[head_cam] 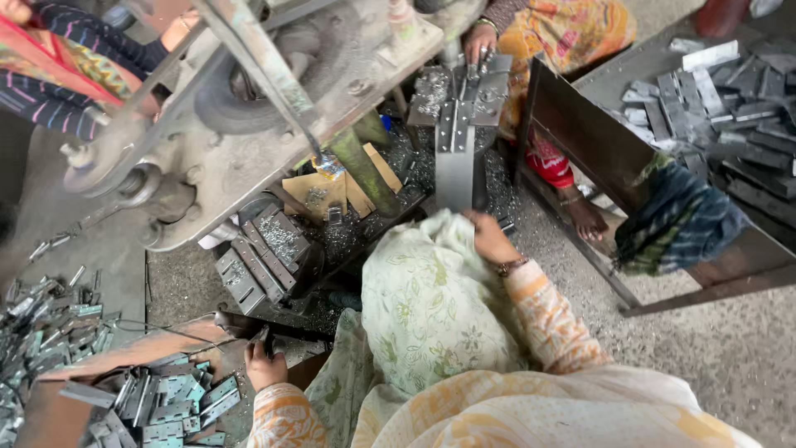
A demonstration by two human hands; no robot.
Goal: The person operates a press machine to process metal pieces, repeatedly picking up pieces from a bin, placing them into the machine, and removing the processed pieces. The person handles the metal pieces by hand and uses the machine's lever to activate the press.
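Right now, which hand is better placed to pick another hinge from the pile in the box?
Probably the left hand: it hovers at the edge of the hinges in the box. The right hand is away, by the grey metal piece.

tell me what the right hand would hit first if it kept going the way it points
Probably the upright grey metal plate just ahead: the right hand points up the picture toward its lower edge. Depth is unclear, so the hand may already touch it.

Hinges [170, 406] looking dull grey metal; floor [746, 348] showing rough concrete; cloth [431, 307] lying matt, floral; machine [274, 124] looking worn, grimy steel.
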